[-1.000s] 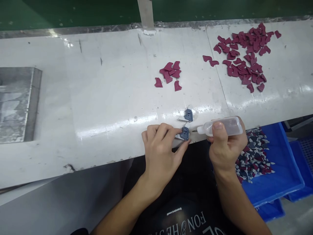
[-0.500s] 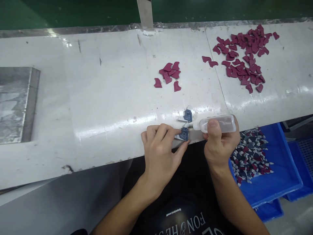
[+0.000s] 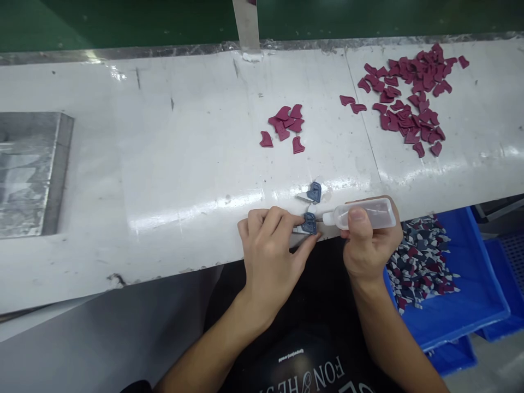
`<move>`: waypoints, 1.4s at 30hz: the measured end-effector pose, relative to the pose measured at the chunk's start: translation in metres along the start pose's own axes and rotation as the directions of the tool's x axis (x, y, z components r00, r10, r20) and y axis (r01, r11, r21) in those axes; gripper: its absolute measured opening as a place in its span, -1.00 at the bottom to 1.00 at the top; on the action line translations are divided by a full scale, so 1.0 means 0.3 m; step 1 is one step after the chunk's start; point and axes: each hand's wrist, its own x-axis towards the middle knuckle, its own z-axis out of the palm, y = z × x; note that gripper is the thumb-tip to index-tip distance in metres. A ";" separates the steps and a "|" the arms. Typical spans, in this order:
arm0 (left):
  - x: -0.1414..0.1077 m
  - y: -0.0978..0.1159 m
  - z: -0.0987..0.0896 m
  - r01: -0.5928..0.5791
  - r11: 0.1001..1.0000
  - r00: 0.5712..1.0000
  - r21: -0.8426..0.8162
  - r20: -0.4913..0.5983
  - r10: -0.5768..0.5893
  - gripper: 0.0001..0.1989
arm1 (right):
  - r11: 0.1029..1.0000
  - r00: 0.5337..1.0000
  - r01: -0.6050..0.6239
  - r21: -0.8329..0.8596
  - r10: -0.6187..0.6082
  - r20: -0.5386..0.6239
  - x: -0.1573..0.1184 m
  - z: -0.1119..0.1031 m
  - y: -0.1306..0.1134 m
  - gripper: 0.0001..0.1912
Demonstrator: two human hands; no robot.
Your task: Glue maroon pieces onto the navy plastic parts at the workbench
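At the table's front edge my left hand is closed on a small dark blue plastic piece with a light grey strip. The fingertips press it from the left and from below. My right hand wraps round a clear squeeze bottle, tilted nearly flat with its thin nozzle pointing left. The nozzle tip is at the right side of the held piece; whether it touches I cannot tell. Just behind lies a second dark blue piece with a grey strip, and a small white round thing sits between the two.
A small group of maroon pieces lies mid-table, with a larger heap at the back right. A metal block stands at the left. Below the table's right edge, a blue bin holds many mixed pieces.
The bottle's nozzle has shifted slightly down, from the gap between the two blue pieces to the right side of the held one. My left hand keeps its grip.
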 end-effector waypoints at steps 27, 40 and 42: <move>0.000 -0.039 0.001 -0.154 0.980 0.987 0.128 -0.030 0.159 -0.82 | 0.935 0.914 -0.276 0.221 0.183 0.363 0.256 0.081 -0.064 -0.59; 0.000 -0.058 0.001 -0.230 0.949 0.971 0.216 -0.011 0.237 -0.86 | 0.998 0.671 0.038 0.041 -0.056 0.740 0.274 0.204 -0.108 -0.59; 0.001 -0.056 0.001 -0.223 0.951 0.972 0.213 -0.021 0.232 -0.85 | 0.996 0.711 0.088 0.028 -0.083 0.699 0.290 0.161 -0.087 -0.47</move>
